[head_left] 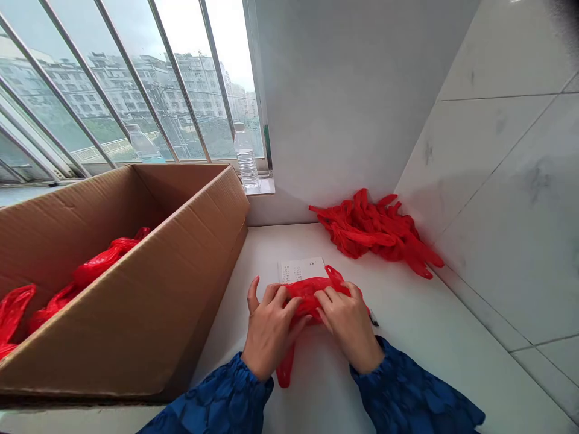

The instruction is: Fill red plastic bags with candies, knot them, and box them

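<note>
Between my two hands a red plastic bag (312,295) is spread just above the white tabletop, one handle hanging down near my left wrist and another sticking up at the far side. My left hand (274,322) pinches its left part between thumb and fingers, the little finger side lifted away. Curled over the right part, my right hand (346,319) grips the plastic. A sheet of paper (301,269) with handwritten marks lies partly under the bag. The dark tip of a pen (373,318) shows beside my right hand; the rest is hidden.
A large open cardboard box (136,289) stands at the left with red plastic bags (97,268) inside. A pile of red bags (375,232) lies at the back right by the tiled wall. One clear bottle (245,157) stands on the sill by the barred window.
</note>
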A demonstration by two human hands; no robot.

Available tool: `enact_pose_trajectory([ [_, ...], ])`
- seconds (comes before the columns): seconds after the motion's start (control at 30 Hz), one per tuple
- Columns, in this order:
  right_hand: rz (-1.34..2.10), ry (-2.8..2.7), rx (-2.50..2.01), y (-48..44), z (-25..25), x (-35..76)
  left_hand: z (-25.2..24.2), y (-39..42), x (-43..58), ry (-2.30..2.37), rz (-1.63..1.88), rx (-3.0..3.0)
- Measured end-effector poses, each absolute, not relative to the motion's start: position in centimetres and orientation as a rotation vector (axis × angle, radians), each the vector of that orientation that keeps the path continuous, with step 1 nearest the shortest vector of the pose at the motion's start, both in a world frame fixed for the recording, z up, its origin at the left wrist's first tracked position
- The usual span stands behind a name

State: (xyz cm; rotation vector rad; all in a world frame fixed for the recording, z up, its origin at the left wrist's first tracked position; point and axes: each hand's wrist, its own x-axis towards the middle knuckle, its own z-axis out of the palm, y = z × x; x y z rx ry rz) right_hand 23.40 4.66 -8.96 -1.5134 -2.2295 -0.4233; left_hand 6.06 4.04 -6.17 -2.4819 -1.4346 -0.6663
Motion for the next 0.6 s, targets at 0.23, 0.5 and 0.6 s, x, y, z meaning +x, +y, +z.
enact_pose_trajectory([
  [0.23, -0.370, -2.326, -1.536, 3.9, -9.0, 23.8, -7.1, 5.1, 6.0, -1.477, -0.576, -2.561],
  [0.5, -0.326, -2.287, -1.515, 4.2, -9.4, 25.0, -5.5, 6.0, 1.8, -1.597, -1.014, -3.213],
  [0.6, -0.302, -2.303, -1.496, 4.1, -8.6, 25.7, -5.6, 5.8, 1.4, -1.633, -1.158, -3.125],
])
